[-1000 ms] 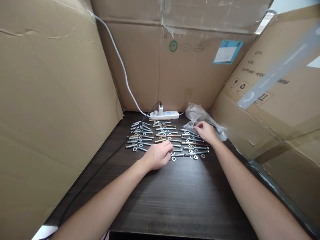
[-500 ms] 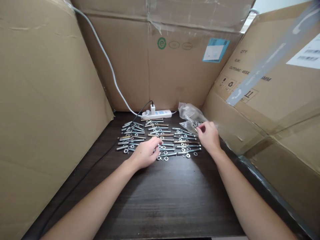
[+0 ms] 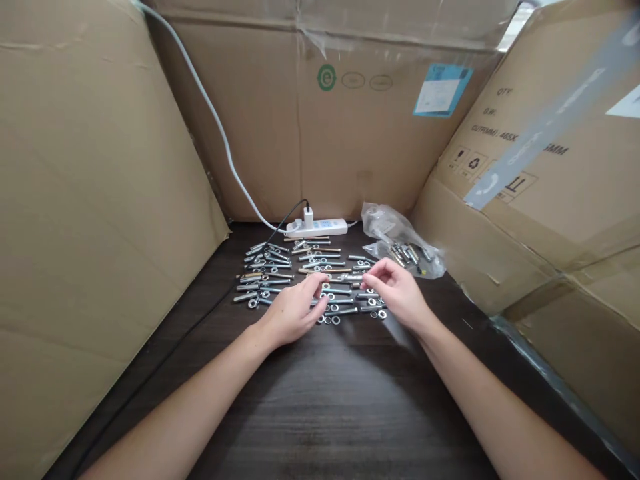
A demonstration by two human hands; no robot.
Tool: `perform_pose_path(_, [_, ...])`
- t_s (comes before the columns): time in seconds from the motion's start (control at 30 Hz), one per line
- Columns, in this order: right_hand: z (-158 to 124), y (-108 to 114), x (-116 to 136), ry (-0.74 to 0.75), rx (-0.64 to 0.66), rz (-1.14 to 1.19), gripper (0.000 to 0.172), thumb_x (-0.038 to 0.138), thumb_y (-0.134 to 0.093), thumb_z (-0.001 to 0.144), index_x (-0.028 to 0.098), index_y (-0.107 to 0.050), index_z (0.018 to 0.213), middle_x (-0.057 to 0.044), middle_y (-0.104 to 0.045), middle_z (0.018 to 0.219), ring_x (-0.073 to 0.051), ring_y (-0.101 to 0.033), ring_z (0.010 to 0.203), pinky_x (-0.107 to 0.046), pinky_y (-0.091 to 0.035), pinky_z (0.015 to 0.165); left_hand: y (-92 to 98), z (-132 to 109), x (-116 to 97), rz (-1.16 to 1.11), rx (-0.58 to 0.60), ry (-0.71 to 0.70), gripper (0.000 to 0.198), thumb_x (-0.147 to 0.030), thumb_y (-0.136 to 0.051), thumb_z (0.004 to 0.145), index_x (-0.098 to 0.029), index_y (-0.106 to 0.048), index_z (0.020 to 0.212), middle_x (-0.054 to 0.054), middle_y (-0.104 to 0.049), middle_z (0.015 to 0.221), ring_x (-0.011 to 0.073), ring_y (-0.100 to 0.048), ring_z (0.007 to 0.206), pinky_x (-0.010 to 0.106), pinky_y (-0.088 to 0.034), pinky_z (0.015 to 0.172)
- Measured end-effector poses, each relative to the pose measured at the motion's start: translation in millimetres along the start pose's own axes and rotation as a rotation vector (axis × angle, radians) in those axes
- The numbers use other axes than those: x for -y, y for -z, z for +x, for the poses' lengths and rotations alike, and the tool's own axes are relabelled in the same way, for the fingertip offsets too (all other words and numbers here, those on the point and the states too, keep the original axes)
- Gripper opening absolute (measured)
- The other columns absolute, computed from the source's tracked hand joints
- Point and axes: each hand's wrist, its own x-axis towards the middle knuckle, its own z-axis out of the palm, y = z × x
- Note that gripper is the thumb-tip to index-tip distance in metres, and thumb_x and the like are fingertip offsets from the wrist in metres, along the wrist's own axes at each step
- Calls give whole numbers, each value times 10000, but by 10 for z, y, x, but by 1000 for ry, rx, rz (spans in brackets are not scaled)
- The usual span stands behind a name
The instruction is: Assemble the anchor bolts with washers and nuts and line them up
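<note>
Several rows of silver bolts and washers lie on the dark wooden table. My right hand hovers over the right rows and pinches a silver bolt at its right end, holding it level above the others. My left hand rests at the front of the rows. Its fingers are loosely curled and apart, with the thumb and forefinger pointing at the bolt's free end without touching it. A clear plastic bag with more bolts lies behind my right hand.
Cardboard boxes wall in the table on the left, at the back and on the right. A white power strip with a plugged-in charger lies at the back. Its white cable runs up to the left, and a black cable trails along the table's left side.
My right hand left the plastic bag and came left and nearer with a bolt pinched in its fingers. My left hand stayed nearly in place. The camera tilted slightly.
</note>
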Motion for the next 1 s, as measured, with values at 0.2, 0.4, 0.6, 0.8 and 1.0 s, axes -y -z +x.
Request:
perform_pose_path(0.2, [-139,-197,23,-94,179,232,268,402,-675,772,203,-497,749,20,-601,698,-156,-627,704,-324,-515,718,-23,0,11,2,43,1,235,-302,-401,933,-238,-451,1154,1,-623,881,150,-595,696,276,-450,710])
perform_pose_path(0.4, [-168,-195,-74,169,178,-247,81,284,-567,847,204,-557,844,-29,-553,822,-164,-566,742,-315,-499,693,-54,5,57,42,56,-42,175,-268,-443,930,-231,-474,1098,17,-635,960,173,-620,808,272,-448,715])
perform_pose_path(0.6, [-223,-240,-107,302,260,-541,147,219,-476,893,214,-575,1002,-52,-583,922,-179,-572,809,-312,-481,721,-76,0,72,71,72,-82,161,-228,-452,919,-242,-488,1076,20,-637,1009,190,-623,898,284,-453,744])
perform_pose_path(0.8, [-259,-286,-103,295,344,-631,176,202,-385,936,200,-537,1024,-55,-613,936,-182,-582,816,-304,-446,734,-76,-14,53,50,103,-65,211,-235,-446,921,-251,-470,1130,10,-644,1041,186,-626,924,277,-455,765])
perform_pose_path(1.0, [-252,-284,-63,233,338,-676,135,246,-413,936,202,-540,926,-20,-628,835,-151,-571,706,-245,-396,626,-49,-23,5,14,109,-43,231,-255,-385,944,-254,-464,1162,10,-638,1069,178,-617,950,270,-450,792])
